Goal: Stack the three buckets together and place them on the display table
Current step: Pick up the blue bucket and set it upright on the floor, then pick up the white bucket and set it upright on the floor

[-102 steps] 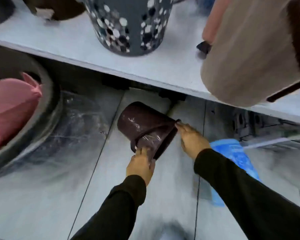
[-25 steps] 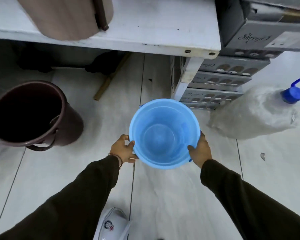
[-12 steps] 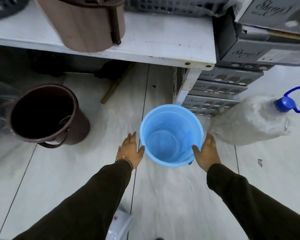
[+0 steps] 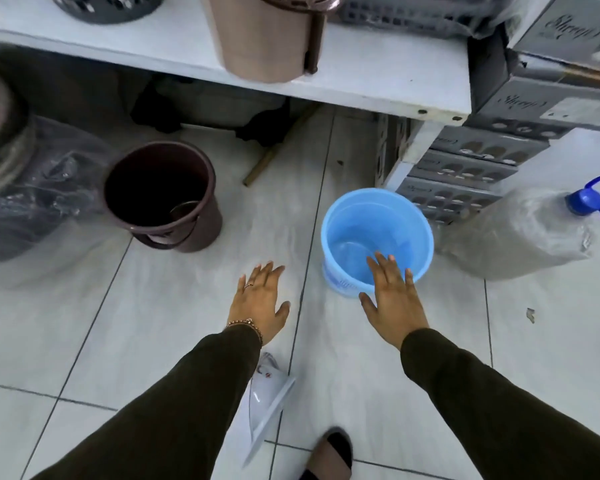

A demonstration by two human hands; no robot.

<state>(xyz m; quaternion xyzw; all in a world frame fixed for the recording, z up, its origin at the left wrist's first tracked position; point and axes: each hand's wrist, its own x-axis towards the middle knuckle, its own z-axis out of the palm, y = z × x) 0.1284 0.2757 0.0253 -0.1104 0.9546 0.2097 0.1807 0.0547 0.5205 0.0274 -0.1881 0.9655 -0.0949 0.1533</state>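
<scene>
Both your hands, the left hand (image 4: 258,301) and right hand (image 4: 394,299), are spread wide and hold nothing. The blue bucket (image 4: 376,239) stands at two o'clock and the brown bucket (image 4: 161,195) at ten, unstacked on the floor; next you probably nest one inside the other.

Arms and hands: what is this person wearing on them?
Both arms are in long, dark olive-brown sleeves down to the wrists. The left hand has a ring on one finger and a beaded bracelet at the wrist. The right hand is bare, with no jewellery visible.
</scene>
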